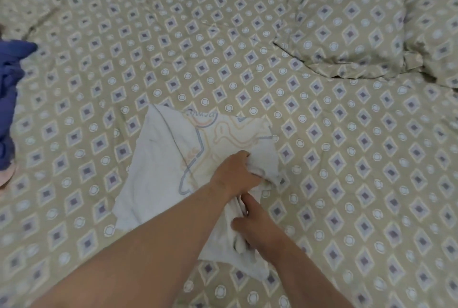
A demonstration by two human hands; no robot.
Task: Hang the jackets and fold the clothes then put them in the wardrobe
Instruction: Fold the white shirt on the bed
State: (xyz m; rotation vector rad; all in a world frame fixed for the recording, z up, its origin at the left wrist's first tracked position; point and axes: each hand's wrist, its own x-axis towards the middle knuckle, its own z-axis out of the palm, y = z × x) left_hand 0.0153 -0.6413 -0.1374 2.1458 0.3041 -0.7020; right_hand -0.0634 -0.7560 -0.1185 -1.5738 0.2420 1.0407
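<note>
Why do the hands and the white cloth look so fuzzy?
Head view: the left hand, right hand and white printed garment are smeared by motion blur; the patterned bedsheet softens toward the lower-left corner; light is flat, without glare or hard shadows.

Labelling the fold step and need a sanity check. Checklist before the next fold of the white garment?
1. Left hand grips the white garment: ok.
2. Right hand pinches the garment's near edge: ok.
3. Garment lies flat on the bed sheet: not ok, its right side is bunched under the hands.
4. Blue clothes lie apart from the garment: ok.
5. Pillow lies apart from the garment: ok.
6. Sleeves located: cannot tell.
</note>
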